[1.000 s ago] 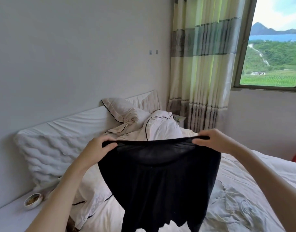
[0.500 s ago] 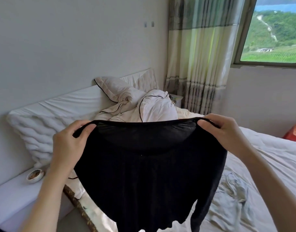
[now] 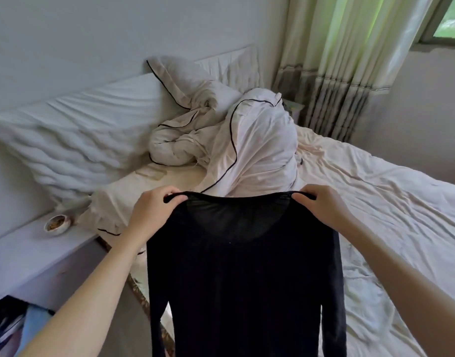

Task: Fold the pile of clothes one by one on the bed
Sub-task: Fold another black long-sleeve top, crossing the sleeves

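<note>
A black long-sleeved top (image 3: 244,274) hangs in the air in front of me, above the near edge of the bed (image 3: 391,197). My left hand (image 3: 154,215) pinches its left shoulder edge. My right hand (image 3: 324,210) pinches its right shoulder edge. The neckline stretches between both hands, and both sleeves dangle down at the sides. The hem runs out of view at the bottom.
A rumpled white duvet with black piping (image 3: 247,145) is heaped near the pillows (image 3: 74,135) at the headboard. A small bowl (image 3: 56,224) sits on the white bedside cabinet (image 3: 28,261) on the left. Striped curtains (image 3: 350,60) hang at the back right.
My view has tilted down toward the bed. Both hands have come closer together and lowered, and the black top now hangs narrower with its sleeves dangling.
</note>
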